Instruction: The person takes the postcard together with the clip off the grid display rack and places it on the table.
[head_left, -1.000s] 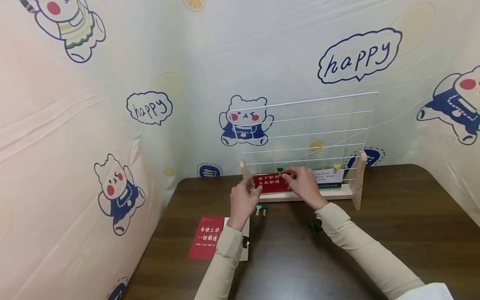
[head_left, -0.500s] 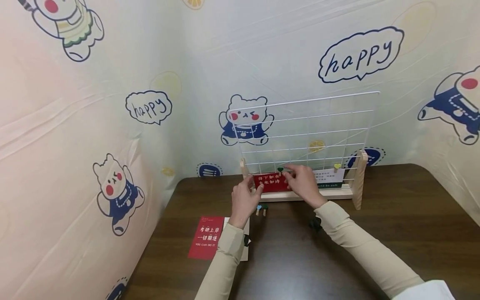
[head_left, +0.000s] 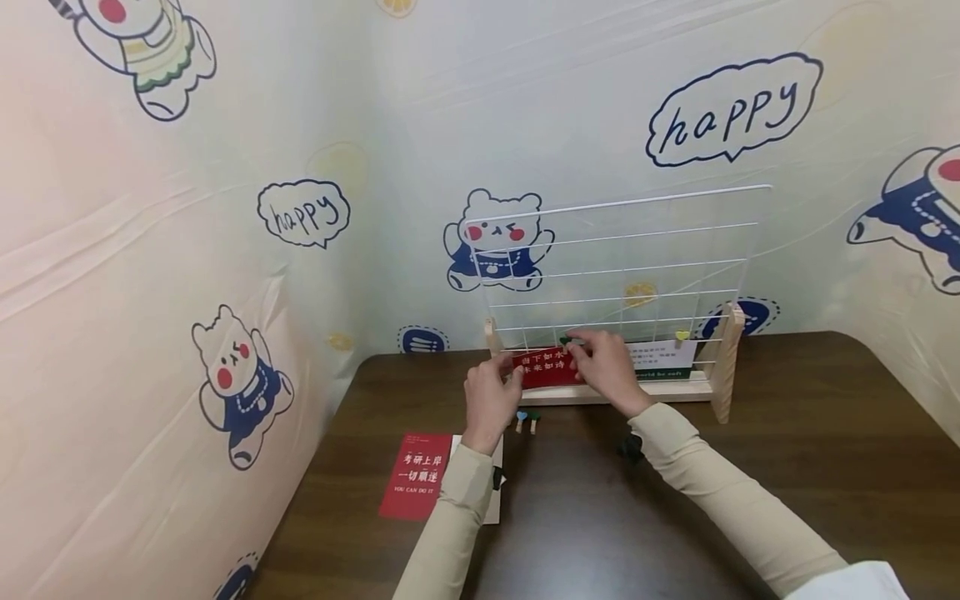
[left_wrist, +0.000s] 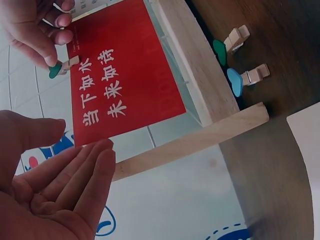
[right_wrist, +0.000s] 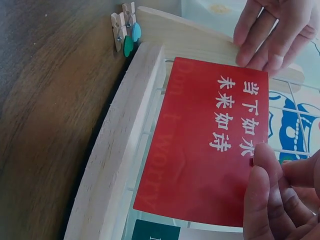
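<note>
Red card (head_left: 546,368) held flat against the wire grid (head_left: 622,267), above its wooden base. Right hand (head_left: 606,368), grip pinched on a green clip (left_wrist: 61,67) at the card's top; left hand (head_left: 491,398), fingers relaxed, steadying the card's edge.

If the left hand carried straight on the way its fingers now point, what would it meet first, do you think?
Probably the red card: the left hand lies open, fingertips right at the card's near corner, seemingly just short of touching.

Staged booth, cartoon backdrop (head_left: 225,208), wooden table (head_left: 787,450)
</note>
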